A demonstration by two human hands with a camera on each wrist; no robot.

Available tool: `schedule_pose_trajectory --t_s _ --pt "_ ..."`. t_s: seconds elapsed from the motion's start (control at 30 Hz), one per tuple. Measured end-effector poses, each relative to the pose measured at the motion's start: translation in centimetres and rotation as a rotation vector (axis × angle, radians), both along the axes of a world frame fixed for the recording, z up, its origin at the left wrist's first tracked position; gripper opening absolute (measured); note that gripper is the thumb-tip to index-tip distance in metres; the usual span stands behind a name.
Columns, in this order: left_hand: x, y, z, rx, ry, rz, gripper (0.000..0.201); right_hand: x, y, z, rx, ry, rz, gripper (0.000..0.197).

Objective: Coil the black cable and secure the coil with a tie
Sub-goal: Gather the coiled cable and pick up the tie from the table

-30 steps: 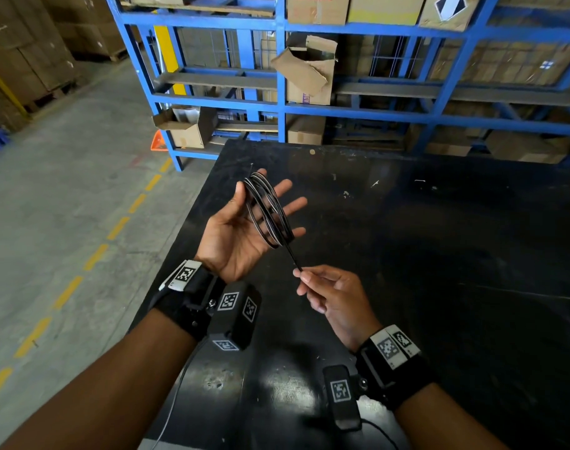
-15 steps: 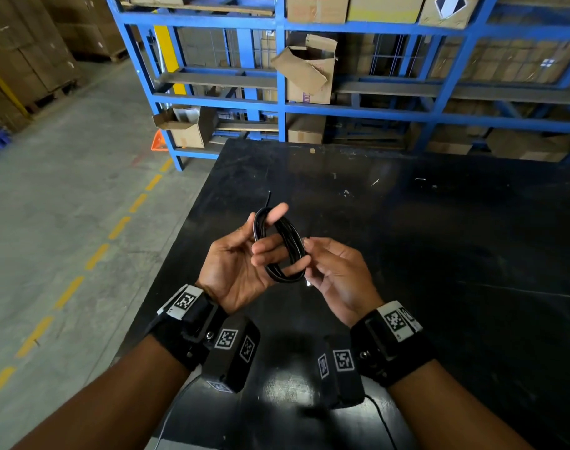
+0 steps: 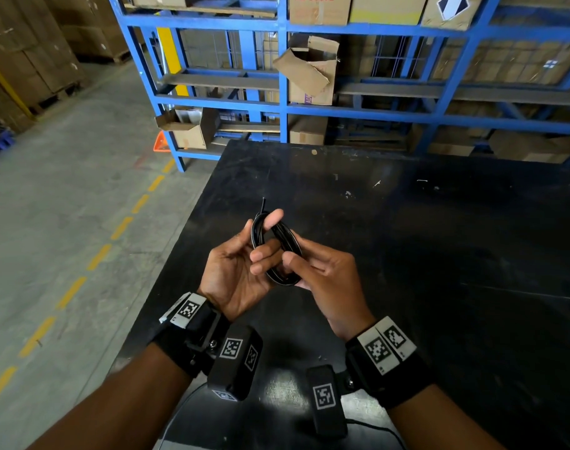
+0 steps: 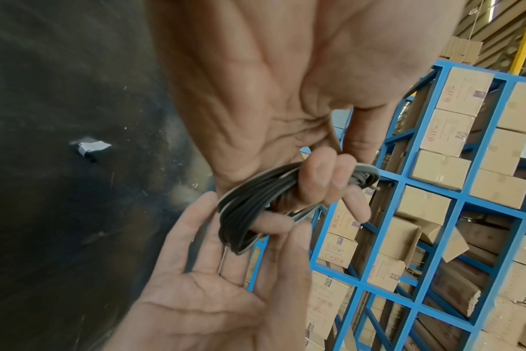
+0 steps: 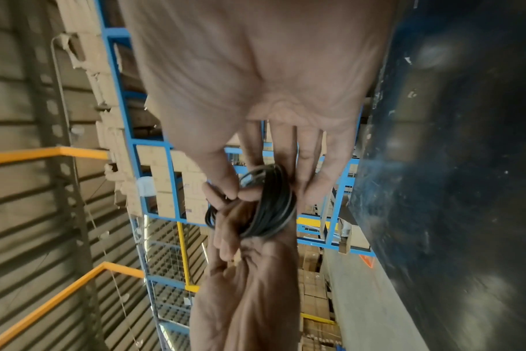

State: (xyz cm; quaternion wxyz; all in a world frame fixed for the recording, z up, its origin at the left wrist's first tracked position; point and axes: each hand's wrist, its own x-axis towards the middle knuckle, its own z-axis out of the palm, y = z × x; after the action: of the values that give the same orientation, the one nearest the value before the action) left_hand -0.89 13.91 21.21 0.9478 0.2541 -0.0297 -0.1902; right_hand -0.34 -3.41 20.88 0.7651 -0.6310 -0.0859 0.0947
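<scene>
While the head view places our two hands above the near part of the black table point(image 3: 407, 254), it shows only the outline of the grip: the left hand point(image 3: 234, 274) curls its fingers through the coiled black cable point(image 3: 278, 251), and the right hand point(image 3: 325, 277) meets the coil from the right with its thumb against the loops. From the left wrist view we gain the detail that the left fingers point(image 4: 325, 175) wrap the bundled strands point(image 4: 243, 209), with the right palm point(image 4: 213, 296) open beneath and a loose strand lying across it. From the right wrist view we see the right thumb and forefinger point(image 5: 225, 180) pinching at the edge of the coil point(image 5: 274, 206), the other fingers extended behind it. A short free end projects above the coil in the head view only. We cannot identify a tie in any view; motion blur softens both wrist pictures. Blue shelving point(image 3: 283, 105) with cartons stands beyond the table.
</scene>
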Motion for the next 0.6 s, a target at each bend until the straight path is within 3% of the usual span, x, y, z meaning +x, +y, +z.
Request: schedule_pose_trajectory --t_s 0.13,0.3,0.5,0.6 --pt "-0.2 -1.0 0.1 0.081 -0.020 0.085 0.050 0.5 -0.2 -0.3 0.027 -0.070 -0.169 0.033" --pt "-0.5 -1.7 0.3 0.372 -0.112 0.188 0.056 1.3 -1.9 0.0 -0.065 -0.274 -0.181 0.028" --pt "0.4 -0.3 0.2 0.582 -0.083 -0.057 0.077 2.1 -4.3 -0.4 -0.337 -0.540 -0.085 0.024" --pt "0.7 -0.5 0.7 0.839 -0.126 -0.073 0.052 2.5 -5.3 -0.6 -0.443 -0.598 -0.008 0.024"
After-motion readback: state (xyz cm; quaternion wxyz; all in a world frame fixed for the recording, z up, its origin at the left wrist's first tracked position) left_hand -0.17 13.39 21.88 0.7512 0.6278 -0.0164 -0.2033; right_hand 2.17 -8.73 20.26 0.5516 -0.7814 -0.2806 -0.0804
